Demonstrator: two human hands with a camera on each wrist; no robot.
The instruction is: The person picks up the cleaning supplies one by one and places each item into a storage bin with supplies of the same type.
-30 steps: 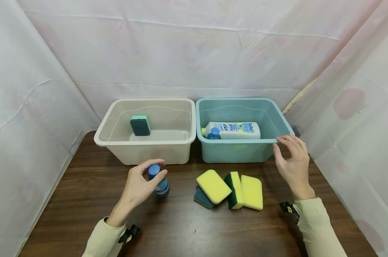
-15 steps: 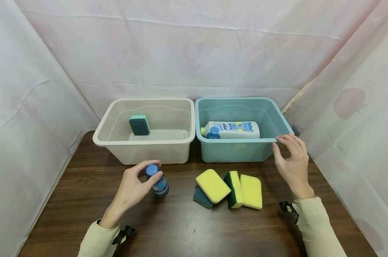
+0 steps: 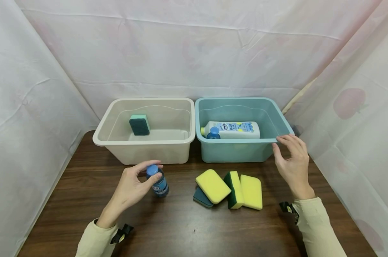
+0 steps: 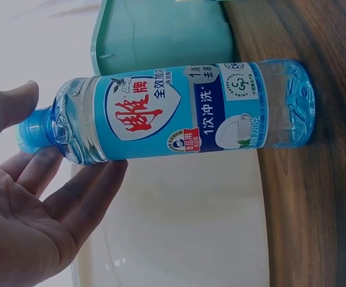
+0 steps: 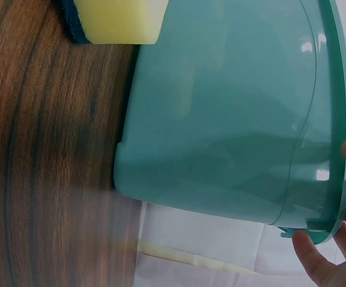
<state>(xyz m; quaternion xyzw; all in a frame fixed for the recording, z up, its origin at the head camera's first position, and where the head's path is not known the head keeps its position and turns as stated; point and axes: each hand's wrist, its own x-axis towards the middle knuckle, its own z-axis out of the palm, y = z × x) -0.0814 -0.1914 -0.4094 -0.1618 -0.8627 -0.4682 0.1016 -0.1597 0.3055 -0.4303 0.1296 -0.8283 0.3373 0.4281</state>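
A clear blue dish soap bottle (image 4: pixel 178 110) with a blue cap (image 3: pixel 152 169) stands on the wooden table in front of the beige bin (image 3: pixel 144 142). My left hand (image 3: pixel 129 185) holds it near the top, the thumb by the cap and the fingers curled behind the neck. The front right corner of the blue-green bin (image 3: pixel 234 151) is where my right hand (image 3: pixel 293 164) rests, its relaxed fingertips at the rim. Inside that bin lie a white bottle (image 3: pixel 242 132) with a printed label and a blue-capped bottle (image 3: pixel 214 134), its lower part hidden by the front wall.
A green sponge (image 3: pixel 140 125) leans inside the beige bin. On the table before the bins are yellow sponges (image 3: pixel 213 186) with dark green scouring sides, one overlying a dark green sponge (image 3: pixel 202 198). Pale printed curtains (image 3: pixel 194 53) close off the back and sides.
My left wrist has shifted a little to the left, and the held bottle's cap has moved slightly left too. The right hand stays at the bin's corner.
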